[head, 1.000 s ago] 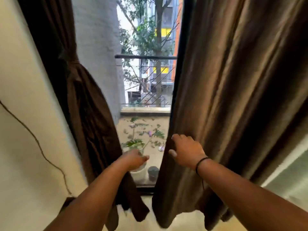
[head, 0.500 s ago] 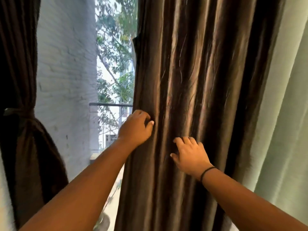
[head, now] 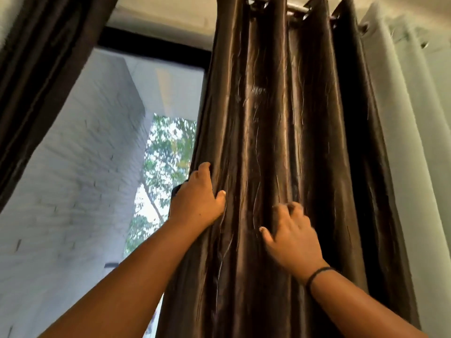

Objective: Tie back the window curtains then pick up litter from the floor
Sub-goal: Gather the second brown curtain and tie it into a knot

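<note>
**Right Curtain: Gathering Position Before Tie-Back**

The brown curtain [head: 280, 142] hangs directly ahead of both hands, its long axis vertical, running from the rod [head: 295, 7] above the hands down past the bottom of the view. Its folds are already bunched into a narrow column.

Left hand [head: 197, 203]: placed at the curtain's window-side edge, higher than the other hand. The fingers curl round behind the edge and the thumb presses on the front face, so the hand is grasping the fabric edge.

Right hand [head: 292, 237]: lower and toward the wall side of the left hand, on the front of the folds. The fingers are bent into the fabric; motion blur hides whether they pinch a fold or only press on it, so its hold cannot be told for certain.

Governing relation: the remaining fabric lies to the right of both hands. The left hand, at the free edge, is judged to be the one placed to sweep that edge toward the pale curtain [head: 402, 118] just beside it.

No tie-back cord is visible. A dark band [head: 317, 273] circles the right wrist.

Markings: no brand, label or legible writing appears.
</note>
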The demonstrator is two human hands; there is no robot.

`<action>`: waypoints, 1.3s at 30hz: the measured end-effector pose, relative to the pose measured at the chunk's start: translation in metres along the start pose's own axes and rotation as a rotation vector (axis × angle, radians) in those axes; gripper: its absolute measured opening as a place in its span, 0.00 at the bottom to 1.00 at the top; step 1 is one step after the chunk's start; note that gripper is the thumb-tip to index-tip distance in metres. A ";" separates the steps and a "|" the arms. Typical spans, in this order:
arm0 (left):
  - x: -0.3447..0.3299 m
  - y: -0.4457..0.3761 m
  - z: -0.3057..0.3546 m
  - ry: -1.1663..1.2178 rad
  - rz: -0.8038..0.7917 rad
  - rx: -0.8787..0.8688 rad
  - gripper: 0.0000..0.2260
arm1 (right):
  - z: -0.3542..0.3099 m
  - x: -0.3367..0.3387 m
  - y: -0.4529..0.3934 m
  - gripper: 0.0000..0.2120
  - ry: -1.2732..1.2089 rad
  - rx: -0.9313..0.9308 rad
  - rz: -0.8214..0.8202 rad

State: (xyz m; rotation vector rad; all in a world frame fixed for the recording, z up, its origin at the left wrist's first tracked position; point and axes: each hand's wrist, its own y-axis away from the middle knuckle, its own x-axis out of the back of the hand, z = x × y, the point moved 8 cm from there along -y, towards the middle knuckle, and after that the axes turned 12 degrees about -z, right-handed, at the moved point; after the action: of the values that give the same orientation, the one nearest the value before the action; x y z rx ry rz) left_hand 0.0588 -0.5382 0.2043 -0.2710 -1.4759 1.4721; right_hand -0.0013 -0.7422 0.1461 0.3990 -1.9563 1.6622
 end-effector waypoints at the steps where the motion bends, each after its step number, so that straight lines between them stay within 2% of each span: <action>1: 0.004 -0.016 0.006 -0.020 0.013 -0.013 0.32 | 0.002 0.012 -0.019 0.29 -0.028 -0.004 0.031; 6: 0.021 -0.079 0.032 -0.064 0.096 -0.018 0.27 | 0.010 0.073 -0.096 0.25 -0.154 -0.017 0.170; 10: 0.023 -0.111 0.053 -0.100 0.128 -0.037 0.18 | 0.016 0.099 -0.142 0.22 -0.234 0.003 0.205; 15: 0.017 -0.134 0.076 -0.143 0.230 -0.010 0.13 | 0.030 0.110 -0.179 0.18 -0.325 0.057 0.197; 19: -0.004 -0.143 0.103 -0.020 0.368 -0.080 0.11 | 0.049 0.108 -0.190 0.05 -0.213 0.151 0.176; 22: -0.034 -0.155 0.134 0.087 0.408 -0.079 0.13 | 0.074 0.114 -0.188 0.03 -0.113 0.222 0.244; 25: -0.066 -0.170 0.175 0.216 0.451 -0.059 0.15 | 0.105 0.124 -0.188 0.06 -0.098 0.264 0.301; 32: -0.142 -0.195 0.257 0.229 0.280 -0.204 0.16 | 0.175 0.126 -0.201 0.07 -0.102 0.296 0.351; 36: -0.165 -0.199 0.264 0.204 0.205 -0.222 0.15 | 0.206 0.110 -0.204 0.13 0.113 0.251 0.392; 37: -0.166 -0.199 0.261 0.199 0.195 -0.214 0.17 | 0.211 0.106 -0.207 0.15 0.091 0.252 0.366; 39: -0.161 -0.198 0.251 0.181 0.210 -0.174 0.21 | 0.216 0.098 -0.216 0.17 -0.130 0.310 0.250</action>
State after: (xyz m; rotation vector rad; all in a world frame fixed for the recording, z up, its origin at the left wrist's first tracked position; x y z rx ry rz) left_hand 0.0428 -0.8626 0.3556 -0.6657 -1.4625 1.4417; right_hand -0.0082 -0.9840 0.3574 0.3980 -1.9043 2.1616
